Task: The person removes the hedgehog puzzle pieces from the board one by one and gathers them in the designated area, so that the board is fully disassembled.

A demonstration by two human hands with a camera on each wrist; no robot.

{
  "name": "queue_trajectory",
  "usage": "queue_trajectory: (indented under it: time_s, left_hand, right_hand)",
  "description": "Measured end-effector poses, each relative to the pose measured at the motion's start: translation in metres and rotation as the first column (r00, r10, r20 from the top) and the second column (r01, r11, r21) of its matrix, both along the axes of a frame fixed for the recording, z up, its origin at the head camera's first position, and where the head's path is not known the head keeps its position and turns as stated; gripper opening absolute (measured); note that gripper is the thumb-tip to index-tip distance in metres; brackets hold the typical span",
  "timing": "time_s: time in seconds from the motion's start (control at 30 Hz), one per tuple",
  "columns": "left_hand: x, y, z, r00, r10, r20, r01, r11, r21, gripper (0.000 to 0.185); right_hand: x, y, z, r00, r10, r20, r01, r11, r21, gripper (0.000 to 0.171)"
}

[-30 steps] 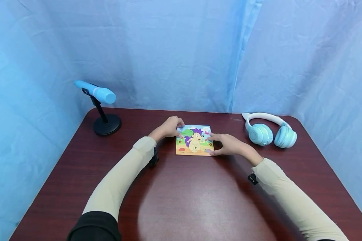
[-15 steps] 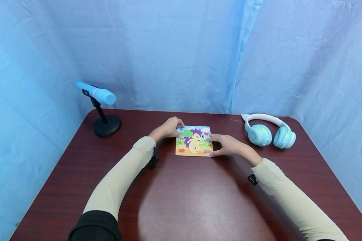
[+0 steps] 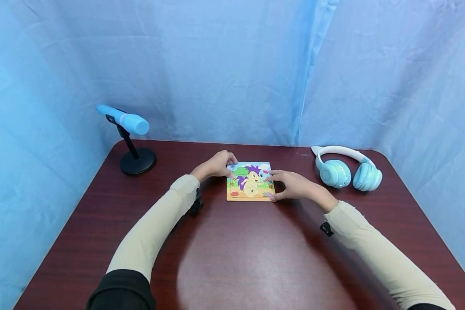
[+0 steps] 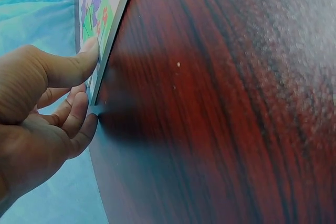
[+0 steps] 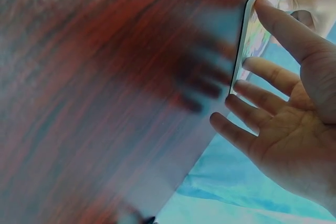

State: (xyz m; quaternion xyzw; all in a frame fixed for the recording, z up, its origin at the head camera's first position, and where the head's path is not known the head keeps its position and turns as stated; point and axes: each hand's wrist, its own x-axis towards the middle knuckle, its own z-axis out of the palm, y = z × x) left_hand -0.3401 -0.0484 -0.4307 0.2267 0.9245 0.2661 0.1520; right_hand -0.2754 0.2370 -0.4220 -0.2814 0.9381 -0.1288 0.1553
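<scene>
Left hand (image 3: 218,164) and right hand (image 3: 293,185), apart and relaxed, touching opposite edges of a cartoon picture board (image 3: 251,185), flat on the bench (image 3: 232,245) near its far edge, broad wood stretching nearer.

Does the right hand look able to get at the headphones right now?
Probably yes: the headphones lie near the right hand, nothing visible between, though it touches the picture board.

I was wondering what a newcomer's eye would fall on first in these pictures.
Probably the bright cartoon board on the dark red table, between the left hand and the right hand. After that, the blue microphone on its black stand near the far left corner, and the pale blue headphones near the far right corner.
</scene>
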Motion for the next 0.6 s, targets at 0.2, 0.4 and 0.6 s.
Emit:
queue_trajectory:
  time_s: [0.2,0.4,0.6]
  left_hand:
    - [0.0,0.0,0.002,1.0,0.004,0.015,-0.004,1.0,-0.009,0.043]
    - [0.0,0.002,0.002,1.0,-0.015,0.021,0.015,1.0,-0.024,0.042]
    - [0.0,0.003,0.004,1.0,-0.025,0.02,0.025,0.999,-0.031,0.041]
  right_hand:
    - [-0.004,-0.003,0.002,1.0,0.019,-0.016,-0.019,1.0,-0.007,0.07]
    - [-0.009,-0.011,0.001,0.996,0.064,0.057,-0.062,0.998,-0.03,0.077]
    - [-0.011,-0.014,0.003,0.989,0.07,0.131,-0.068,0.997,-0.024,0.081]
